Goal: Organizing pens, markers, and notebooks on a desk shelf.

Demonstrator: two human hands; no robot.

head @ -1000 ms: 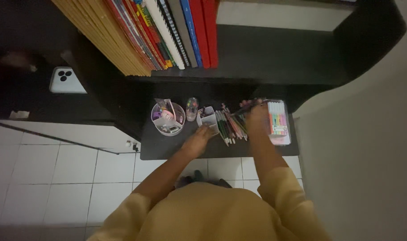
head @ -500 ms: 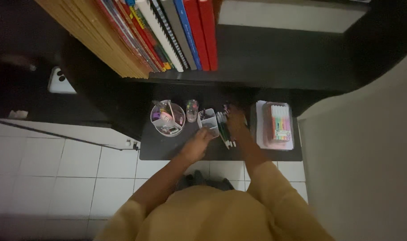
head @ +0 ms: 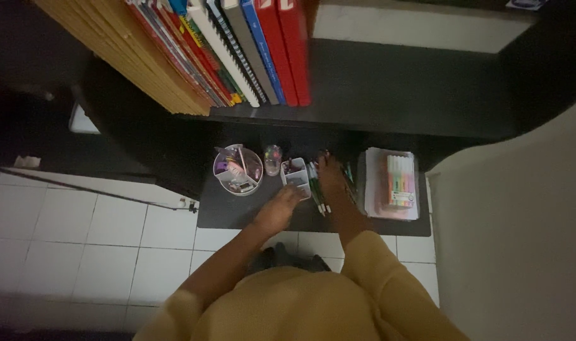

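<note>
My left hand [head: 279, 206] rests against the near side of a small white square pen cup [head: 295, 175] on the dark low shelf [head: 231, 211]. My right hand [head: 331, 176] lies on a pile of coloured pens [head: 317, 189] just right of the cup; whether its fingers grip any pen is hidden. A clear case of pastel highlighters [head: 400, 182] lies on white paper at the right end of the shelf, apart from both hands.
A round white divided organiser [head: 237, 169] and a small clear jar [head: 272, 158] stand left of the cup. Upright books and notebooks [head: 237, 50] fill the shelf above. White floor tiles [head: 79, 246] lie below; a pale wall [head: 515, 240] is at the right.
My right hand moved left from the highlighter case to the pen pile and no longer holds a pen aloft. The left hand stayed at the cup. The view shifted slightly.
</note>
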